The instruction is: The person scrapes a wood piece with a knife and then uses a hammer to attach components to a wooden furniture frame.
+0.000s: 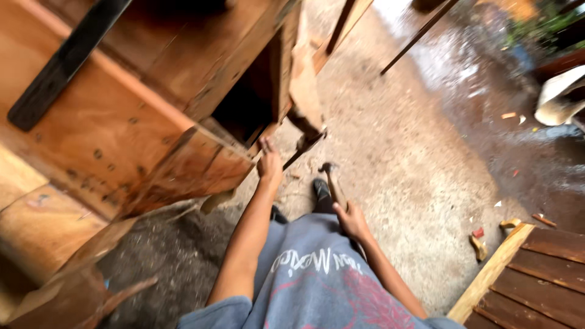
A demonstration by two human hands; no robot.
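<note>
Left hand (269,163): you're pinching a nail against the wooden box (152,109).
Right hand (352,220): clamped around your hammer (332,183).
Nearby: slatted panel (536,274), scraps on the floor (402,183).

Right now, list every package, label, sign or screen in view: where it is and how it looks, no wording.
No packages, signs or screens in view.
Shirt print: pale lettering with a reddish graphic on the person's grey-blue shirt, bottom centre, between the arms.
Nearby, unlabelled: left hand at the wooden cabinet; right hand gripping a hammer.
</note>
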